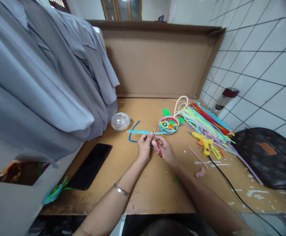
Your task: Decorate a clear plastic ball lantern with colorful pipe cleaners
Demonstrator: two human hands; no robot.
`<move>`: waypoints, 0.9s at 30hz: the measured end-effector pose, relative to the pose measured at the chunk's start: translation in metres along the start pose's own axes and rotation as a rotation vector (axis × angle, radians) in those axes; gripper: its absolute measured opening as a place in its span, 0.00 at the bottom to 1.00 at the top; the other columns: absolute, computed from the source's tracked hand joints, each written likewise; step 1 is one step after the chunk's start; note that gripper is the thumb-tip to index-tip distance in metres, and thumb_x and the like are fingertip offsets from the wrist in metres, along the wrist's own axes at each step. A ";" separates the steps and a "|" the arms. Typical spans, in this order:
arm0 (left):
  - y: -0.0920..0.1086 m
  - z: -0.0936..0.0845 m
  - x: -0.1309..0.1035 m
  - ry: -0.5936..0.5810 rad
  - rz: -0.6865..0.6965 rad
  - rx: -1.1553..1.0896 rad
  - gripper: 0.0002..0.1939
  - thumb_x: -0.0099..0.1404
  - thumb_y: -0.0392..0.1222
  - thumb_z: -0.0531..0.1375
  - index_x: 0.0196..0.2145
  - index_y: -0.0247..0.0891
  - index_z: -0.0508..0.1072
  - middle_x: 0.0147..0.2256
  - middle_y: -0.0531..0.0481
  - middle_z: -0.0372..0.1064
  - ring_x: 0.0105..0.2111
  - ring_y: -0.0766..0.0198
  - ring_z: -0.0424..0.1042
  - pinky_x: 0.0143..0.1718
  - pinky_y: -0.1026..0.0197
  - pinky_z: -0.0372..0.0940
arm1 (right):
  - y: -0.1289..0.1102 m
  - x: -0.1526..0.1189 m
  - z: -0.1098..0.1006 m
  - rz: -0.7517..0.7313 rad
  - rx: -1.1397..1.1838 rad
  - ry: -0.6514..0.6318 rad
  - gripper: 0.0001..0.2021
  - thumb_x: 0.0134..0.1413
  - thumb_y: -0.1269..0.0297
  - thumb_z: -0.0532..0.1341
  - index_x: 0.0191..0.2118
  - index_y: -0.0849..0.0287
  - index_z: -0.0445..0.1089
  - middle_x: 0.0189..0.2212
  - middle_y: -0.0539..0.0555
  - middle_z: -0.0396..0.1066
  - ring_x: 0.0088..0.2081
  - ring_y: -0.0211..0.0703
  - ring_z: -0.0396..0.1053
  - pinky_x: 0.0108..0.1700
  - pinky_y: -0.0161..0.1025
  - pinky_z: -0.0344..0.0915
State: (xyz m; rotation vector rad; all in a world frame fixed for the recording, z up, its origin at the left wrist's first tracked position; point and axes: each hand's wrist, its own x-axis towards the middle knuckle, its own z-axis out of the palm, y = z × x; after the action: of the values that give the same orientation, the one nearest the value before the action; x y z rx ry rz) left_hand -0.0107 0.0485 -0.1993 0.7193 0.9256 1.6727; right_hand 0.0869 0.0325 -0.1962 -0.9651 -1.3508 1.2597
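My left hand (pixel 145 144) pinches light-blue pipe cleaners (pixel 136 131), held level over the table. In my right hand (pixel 164 149) is a pair of scissors with red handles (pixel 158 148); their blades point up at the pipe cleaners, close to my left fingertips. Whether the blades touch them I cannot tell. A bent dark-blue pipe cleaner (pixel 132 141) lies below, partly hidden by my left hand. Just beyond my hands sits a decorated round ornament (pixel 169 125) with green leaves and a white loop. A clear faceted ball (pixel 120 121) rests to the left.
Many coloured pipe cleaners (pixel 206 121) are heaped at the right. Beside them lies a yellow glue gun (pixel 204 141) with a black cord. A brown bag (pixel 268 157) and a bottle (pixel 225 99) stand farther right. A black phone (pixel 91 166) lies left; cardboard (pixel 157 62) walls the back.
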 end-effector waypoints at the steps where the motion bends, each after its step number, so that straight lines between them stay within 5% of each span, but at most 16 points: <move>1: 0.000 0.000 0.000 0.000 0.011 0.013 0.23 0.47 0.56 0.70 0.22 0.35 0.67 0.19 0.59 0.61 0.20 0.73 0.59 0.24 0.67 0.55 | 0.000 0.000 0.000 0.001 0.001 -0.002 0.15 0.48 0.49 0.66 0.33 0.56 0.68 0.18 0.43 0.59 0.19 0.32 0.55 0.21 0.31 0.52; 9: -0.001 -0.002 0.003 -0.005 0.055 0.097 0.23 0.51 0.58 0.68 0.23 0.36 0.66 0.19 0.58 0.61 0.20 0.72 0.59 0.24 0.66 0.55 | -0.001 0.001 -0.001 0.084 0.003 -0.037 0.18 0.48 0.46 0.64 0.32 0.56 0.65 0.17 0.42 0.60 0.16 0.30 0.56 0.19 0.30 0.51; 17: 0.011 -0.013 0.021 0.031 0.126 0.076 0.22 0.52 0.59 0.65 0.24 0.37 0.67 0.22 0.54 0.66 0.22 0.69 0.65 0.26 0.65 0.61 | -0.002 0.003 -0.003 0.295 0.015 -0.264 0.20 0.42 0.47 0.67 0.32 0.57 0.65 0.15 0.42 0.64 0.13 0.31 0.58 0.16 0.29 0.54; 27: 0.014 -0.009 0.019 0.023 0.029 -0.011 0.20 0.47 0.53 0.70 0.26 0.36 0.69 0.28 0.53 0.67 0.27 0.69 0.67 0.28 0.66 0.63 | -0.013 0.002 -0.003 0.238 0.100 -0.097 0.22 0.42 0.42 0.66 0.30 0.56 0.63 0.15 0.42 0.64 0.13 0.29 0.56 0.13 0.27 0.48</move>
State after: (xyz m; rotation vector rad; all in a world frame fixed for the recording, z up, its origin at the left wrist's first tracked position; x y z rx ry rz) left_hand -0.0300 0.0625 -0.1914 0.7102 0.9254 1.7134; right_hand 0.0905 0.0331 -0.1834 -1.0277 -1.2599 1.5561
